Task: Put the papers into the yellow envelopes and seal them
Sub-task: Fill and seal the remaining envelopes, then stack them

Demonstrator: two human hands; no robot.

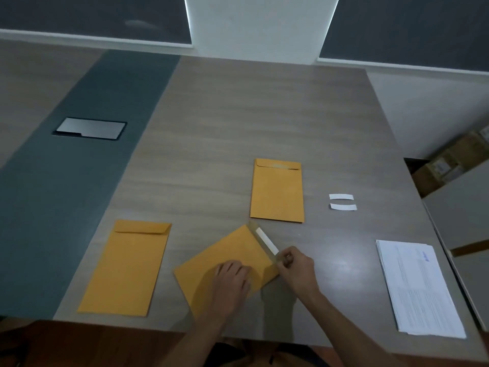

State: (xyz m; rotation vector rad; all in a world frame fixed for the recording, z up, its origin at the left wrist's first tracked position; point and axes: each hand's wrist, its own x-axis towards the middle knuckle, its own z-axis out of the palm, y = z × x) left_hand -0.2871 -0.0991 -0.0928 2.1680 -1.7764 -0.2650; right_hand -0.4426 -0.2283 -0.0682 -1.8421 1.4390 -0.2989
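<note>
Right hand [296,266] pinches the near end of the white peel-off strip [267,241] on the open flap of the centre envelope [225,260], while the left hand [232,278] lies flat on that envelope's body, fingers spread and relaxed, pinning it to the wood-grain table [238,128].

Taking the centre envelope as the landmark: the stack of printed papers [420,290] sits well apart to its right. A second yellow envelope [127,266] lies to its left, and a third [276,192] just beyond it. Two spent white strips [342,202] lie beyond and to the right.

Risks, as I judge them: the liner could tear partway if pulled at a sharp angle. The envelope could skid or crease if the left hand eases. The bared adhesive could catch fingers. Whether paper is already inside cannot be told; sealing it empty would waste the envelope.
</note>
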